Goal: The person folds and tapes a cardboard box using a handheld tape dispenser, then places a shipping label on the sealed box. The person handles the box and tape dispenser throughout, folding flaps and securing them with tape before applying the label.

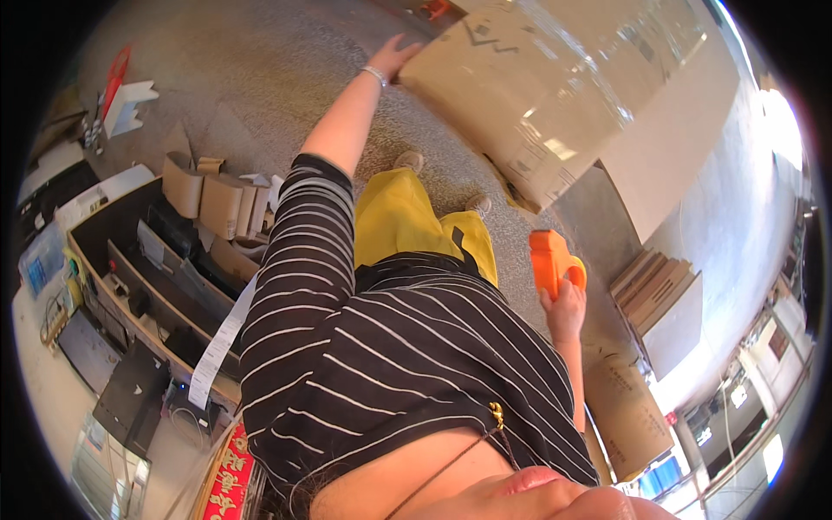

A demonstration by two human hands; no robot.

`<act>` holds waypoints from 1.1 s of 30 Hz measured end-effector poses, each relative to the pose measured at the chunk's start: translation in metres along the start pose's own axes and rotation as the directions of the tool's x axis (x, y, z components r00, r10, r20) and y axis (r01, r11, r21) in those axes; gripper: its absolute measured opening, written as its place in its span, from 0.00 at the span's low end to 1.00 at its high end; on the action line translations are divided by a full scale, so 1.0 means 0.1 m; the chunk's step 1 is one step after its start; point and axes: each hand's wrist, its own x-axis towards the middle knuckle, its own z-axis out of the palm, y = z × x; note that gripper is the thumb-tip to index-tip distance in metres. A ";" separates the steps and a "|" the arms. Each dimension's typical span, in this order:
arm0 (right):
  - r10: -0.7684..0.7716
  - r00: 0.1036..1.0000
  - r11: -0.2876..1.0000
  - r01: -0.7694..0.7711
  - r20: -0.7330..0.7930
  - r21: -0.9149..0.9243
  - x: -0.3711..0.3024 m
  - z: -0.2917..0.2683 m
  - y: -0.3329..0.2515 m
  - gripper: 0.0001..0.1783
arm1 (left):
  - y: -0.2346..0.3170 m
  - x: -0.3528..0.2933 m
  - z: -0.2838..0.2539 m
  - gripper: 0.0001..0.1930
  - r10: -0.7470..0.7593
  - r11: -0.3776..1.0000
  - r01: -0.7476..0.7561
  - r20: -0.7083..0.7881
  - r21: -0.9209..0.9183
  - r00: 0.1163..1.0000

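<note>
A big cardboard box (537, 91), with strips of shiny clear tape across it, stands on the floor in front of me. My left hand (396, 58) reaches out to its left edge, fingers spread, touching or very close to the cardboard. In my right hand (565, 305) is an orange tape dispenser (548, 264), held upright by its lower end and apart from the box. What is loaded in the dispenser I cannot make out.
At the left stands a desk (121, 286) with black equipment, and a white paper strip (221, 347) hangs there. Folded cardboard (212, 195) lies beyond it. To the right are stacked flat cardboard (650, 290) and another carton (628, 412). A red-handled object (115, 80) is far left.
</note>
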 end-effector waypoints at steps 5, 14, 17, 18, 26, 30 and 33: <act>-0.051 0.997 0.995 0.055 0.054 -0.087 0.12 0.05 0.72 0.19 | -0.01 -0.47 0.30 0.19 0.563 0.818 -0.373 -0.741 0.438 0.365; -0.085 0.996 0.994 0.082 0.031 0.072 0.95 0.24 0.60 0.23 | -0.69 -2.19 1.97 0.09 0.676 0.674 -0.597 -0.037 0.434 0.736; 0.143 0.954 0.908 -0.232 0.264 0.349 1.00 0.24 0.44 0.26 | -0.80 -2.23 2.06 0.07 0.662 0.654 -0.533 -0.065 0.537 0.747; 0.172 0.959 0.860 -0.258 0.225 0.441 1.03 0.24 0.43 0.26 | -0.83 -2.23 2.08 0.08 0.590 0.676 -0.526 0.047 0.516 0.806; 0.299 0.869 0.293 -0.477 0.395 0.829 0.99 0.20 0.74 0.20 | -0.82 -2.29 2.08 0.12 0.170 0.981 -0.134 0.283 -0.143 0.944; 0.232 0.958 0.499 -0.268 0.171 0.824 0.69 -0.24 0.61 0.19 | -0.67 -2.49 1.90 0.19 -0.034 0.986 0.119 0.560 -0.115 0.828; -0.099 0.990 0.697 -0.003 0.100 0.717 0.64 -0.60 0.28 0.18 | -0.51 -2.74 1.76 0.28 0.027 0.741 0.432 0.666 -0.514 0.746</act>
